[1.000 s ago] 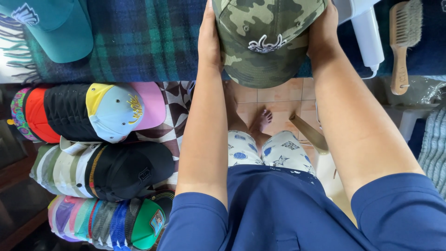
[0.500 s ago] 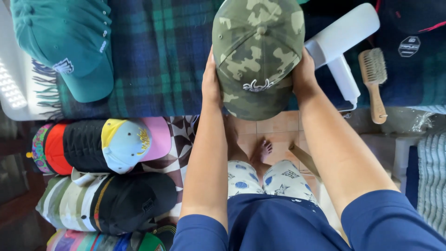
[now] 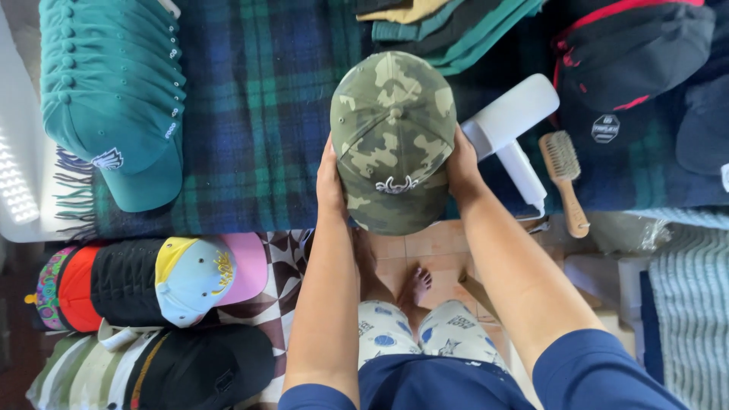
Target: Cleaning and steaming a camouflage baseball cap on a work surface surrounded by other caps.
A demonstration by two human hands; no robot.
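A dark green and blue plaid blanket (image 3: 258,114) covers the work surface. A nested stack of teal caps (image 3: 114,91) lies at its left edge, fringe beside them. Folded cloths (image 3: 448,23) sit at the far edge. A white handheld appliance (image 3: 516,129) and a wooden brush (image 3: 566,178) lie toward the right, near black caps (image 3: 630,61). Below the near edge, 2 rows of mixed-colour caps (image 3: 152,281) rest at the left.

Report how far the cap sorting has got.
Done: a stack of teal caps lies on the plaid blanket. In hand: left hand and right hand hold a camouflage cap. Left: mixed caps sit below the table edge.
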